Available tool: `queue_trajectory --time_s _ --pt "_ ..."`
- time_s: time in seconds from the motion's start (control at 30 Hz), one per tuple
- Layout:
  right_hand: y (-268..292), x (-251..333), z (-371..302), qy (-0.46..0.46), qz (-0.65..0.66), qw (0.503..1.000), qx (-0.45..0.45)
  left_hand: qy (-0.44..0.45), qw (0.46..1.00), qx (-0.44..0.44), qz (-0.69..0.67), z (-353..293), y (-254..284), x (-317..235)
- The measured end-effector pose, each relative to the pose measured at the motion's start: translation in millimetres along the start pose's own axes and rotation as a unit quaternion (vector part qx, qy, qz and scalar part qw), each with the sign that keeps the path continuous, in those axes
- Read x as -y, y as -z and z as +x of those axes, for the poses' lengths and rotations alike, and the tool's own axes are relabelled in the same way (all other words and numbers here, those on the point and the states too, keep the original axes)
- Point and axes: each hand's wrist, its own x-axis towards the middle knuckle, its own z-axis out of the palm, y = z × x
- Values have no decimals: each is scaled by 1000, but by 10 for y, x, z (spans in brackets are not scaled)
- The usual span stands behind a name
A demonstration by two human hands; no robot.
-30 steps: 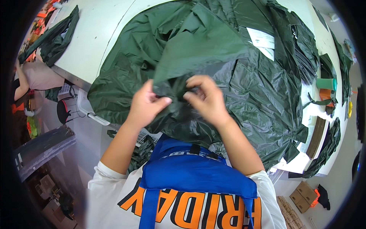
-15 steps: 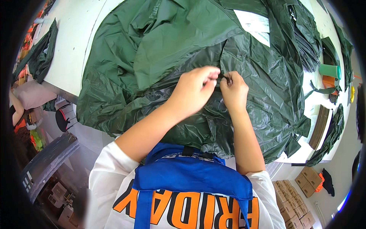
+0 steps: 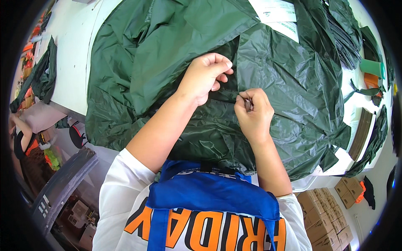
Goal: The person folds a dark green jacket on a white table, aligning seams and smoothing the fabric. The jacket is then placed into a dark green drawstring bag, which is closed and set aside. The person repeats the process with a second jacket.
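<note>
A large, crinkled dark green garment (image 3: 293, 79) of thin shiny fabric is spread in front of me. Above a dark fold of it, my left hand (image 3: 205, 77) is closed in a pinch, thumb against forefinger; anything between the tips is too small to make out. To its right and a little nearer, my right hand (image 3: 257, 115) rests at a seam of the garment. Its fingers curl around a small dark shiny object (image 3: 248, 104), mostly hidden in the palm. The two hands are apart.
White table (image 3: 69, 71) shows at left, with another dark green piece (image 3: 44, 71) on its edge. Printed paper sheets (image 3: 276, 14) lie at the far side. At right are a green cylinder (image 3: 372, 68) and a brown stack (image 3: 361, 136). Cardboard boxes (image 3: 324, 217) stand below right.
My left hand has drawn away from the right one, toward the far left. My right hand sits slightly nearer to me. The view has shifted a little.
</note>
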Motion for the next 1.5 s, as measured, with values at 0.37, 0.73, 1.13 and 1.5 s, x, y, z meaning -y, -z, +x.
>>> queue_trajectory --time_s 0.37,0.73,1.13,1.5 --pt "-28 12 -50 -39 46 998 -8 15 998 33 52 -11 -117 -47" --pt "284 48 -93 -187 348 918 -43 -172 965 20 199 -220 -109 -150" --pt "703 -84 -130 -302 549 778 -35 -392 661 245 591 138 -463 -632" --pt "917 -31 68 -102 91 990 32 -282 697 324 574 85 -581 -704"
